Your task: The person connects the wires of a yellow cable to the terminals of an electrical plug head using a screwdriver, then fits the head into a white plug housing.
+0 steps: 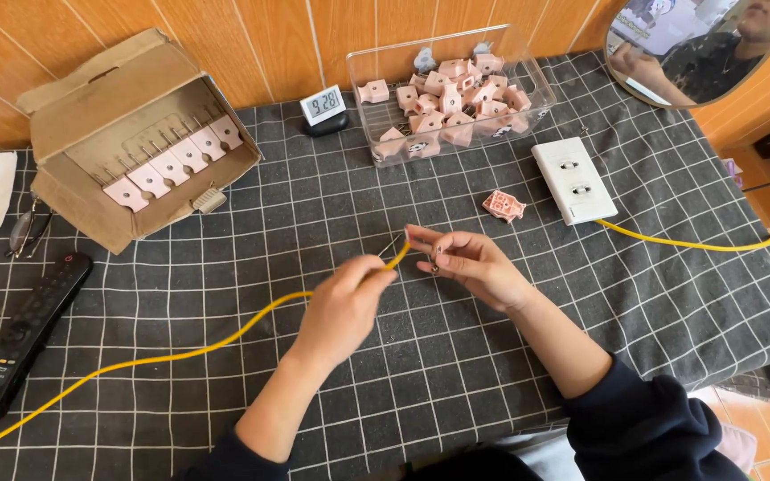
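This looks like a home used for small assembly piecework. A table under a dark checked cloth (492, 374) stands against orange wood-panelled walls (251, 40), with a television remote (20, 334), a round mirror (701, 49) and a small clock (323, 105) among a clear bin of pink plastic parts (452, 102) and a cardboard box (126, 134).

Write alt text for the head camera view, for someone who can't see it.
Two hands meet over a grid-patterned black tablecloth: the left hand pinches the end of a yellow cable, the right hand holds a small metal part. Behind sit a clear bin of pink plugs and a white socket.
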